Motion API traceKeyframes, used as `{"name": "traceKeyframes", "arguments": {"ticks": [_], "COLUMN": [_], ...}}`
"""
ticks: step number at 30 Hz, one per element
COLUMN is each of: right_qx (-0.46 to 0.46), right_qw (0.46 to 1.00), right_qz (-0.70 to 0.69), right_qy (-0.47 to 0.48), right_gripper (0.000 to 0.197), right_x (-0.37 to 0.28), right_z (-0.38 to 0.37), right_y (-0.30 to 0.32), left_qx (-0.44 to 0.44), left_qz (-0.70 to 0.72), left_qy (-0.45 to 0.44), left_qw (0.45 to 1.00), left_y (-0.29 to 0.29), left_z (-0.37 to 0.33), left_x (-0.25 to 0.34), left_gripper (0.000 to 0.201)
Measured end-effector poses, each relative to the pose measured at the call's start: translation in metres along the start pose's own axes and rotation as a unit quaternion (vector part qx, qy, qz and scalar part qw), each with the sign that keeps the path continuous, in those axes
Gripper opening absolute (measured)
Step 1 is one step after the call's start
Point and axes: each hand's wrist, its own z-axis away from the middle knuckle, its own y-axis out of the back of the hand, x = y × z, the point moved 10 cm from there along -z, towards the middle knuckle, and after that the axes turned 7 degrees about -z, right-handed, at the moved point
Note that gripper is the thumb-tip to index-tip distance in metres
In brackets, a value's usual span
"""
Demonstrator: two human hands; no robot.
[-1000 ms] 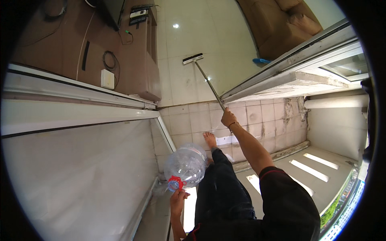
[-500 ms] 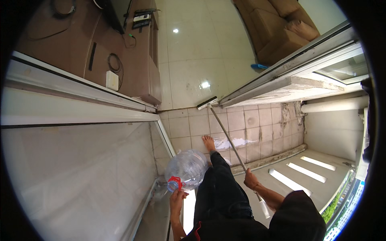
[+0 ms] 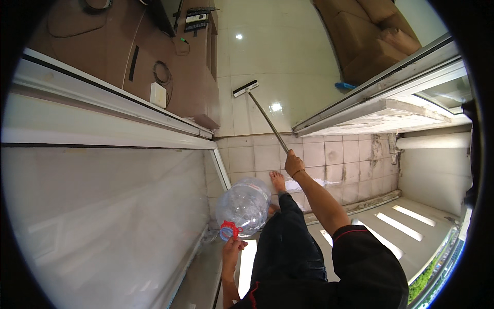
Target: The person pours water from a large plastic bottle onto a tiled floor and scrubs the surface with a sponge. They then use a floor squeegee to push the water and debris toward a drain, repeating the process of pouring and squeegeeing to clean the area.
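My right hand [image 3: 294,162] is closed around the metal pole of a floor squeegee [image 3: 268,117]. The arm stretches forward, and the squeegee's black-and-white head rests on the pale tiles past the doorway. Down at the left, my left hand [image 3: 234,249] is closed on the red neck handle [image 3: 231,227] of a big clear plastic water jug [image 3: 244,203]. The jug hangs beside my leg with its blue-rimmed mouth toward me. My bare foot [image 3: 278,180] stands on the tiles between jug and pole; a shiny wet patch [image 3: 303,184] lies to its right.
White sliding-door frames [image 3: 103,121] border the doorway on both sides. Beyond it stand a brown cabinet [image 3: 190,95] with cables and remotes, and a brown sofa [image 3: 370,46]. A blue brush-like thing [image 3: 345,86] lies by the sofa. A low wall with slots [image 3: 396,226] runs along the right.
My right hand has moved forward and gripped the pole farther along. The squeegee head has gone from the door sill onto the inner floor. The left hand keeps the jug.
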Motion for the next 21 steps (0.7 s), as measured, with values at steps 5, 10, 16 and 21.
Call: {"name": "traceKeyframes", "arguments": {"ticks": [5,10,16,21], "right_qx": [-0.099,-0.154,-0.127,-0.006], "right_qw": [0.976,0.981,0.986,0.996], "right_qz": [-0.132,0.007,0.030,-0.049], "right_qy": [-0.145,-0.114,-0.102,-0.072], "right_gripper": [0.049,0.022,0.026,0.029], "right_x": [0.096,0.135,0.088,0.028], "right_z": [0.114,0.264,0.280,0.160], "right_y": [-0.041,0.022,0.096,0.079], "left_qx": [0.021,0.004,-0.008,-0.007], "left_qz": [-0.008,-0.008,-0.032,-0.022], "left_qy": [0.006,-0.007,0.004,-0.012], "left_qw": [1.000,1.000,0.999,1.000], "left_y": [0.008,0.014,0.015,0.013], "left_z": [-0.005,-0.008,-0.007,-0.002], "left_x": [-0.006,-0.011,-0.011,-0.002], "left_gripper": [0.025,0.023,0.019,0.019]}}
